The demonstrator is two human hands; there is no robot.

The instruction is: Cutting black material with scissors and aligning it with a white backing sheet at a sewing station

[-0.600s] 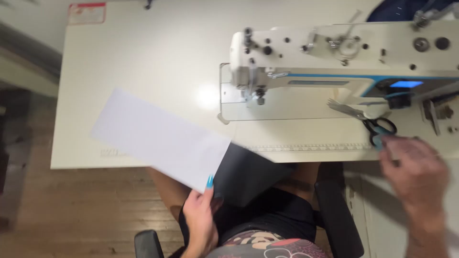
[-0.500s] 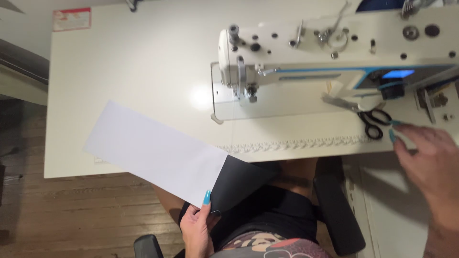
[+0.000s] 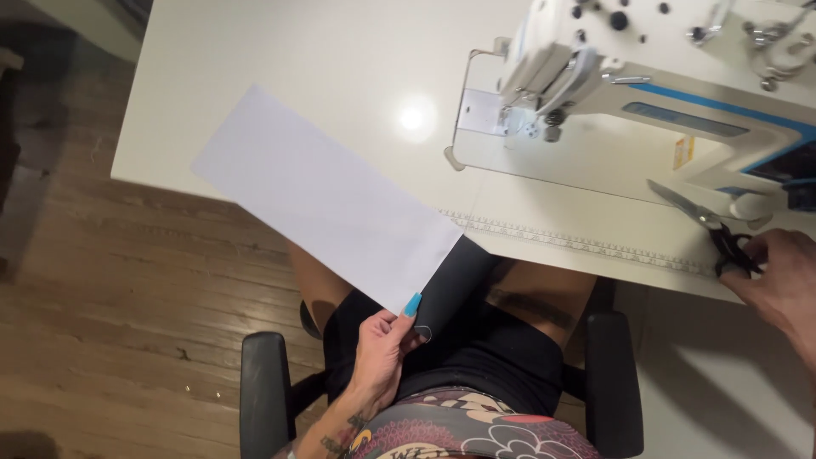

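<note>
Right hand (image 3: pixel 778 276) has now reached the scissors (image 3: pixel 710 229), fingers curling on the black handles; before it was just short. Left hand (image 3: pixel 382 353) is pinching the white strip (image 3: pixel 327 197), running up-left over the surface (image 3: pixel 280 76) edge. Scissor blades are pointing up-left. White surface, sewing machine (image 3: pixel 646 76), wood floor (image 3: pixel 110 331).

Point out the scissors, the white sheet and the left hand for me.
scissors (image 3: pixel 729 242): head view, on the black handles.
white sheet (image 3: pixel 327 200): head view, on its middle.
left hand (image 3: pixel 382 353): head view, on its back.
</note>
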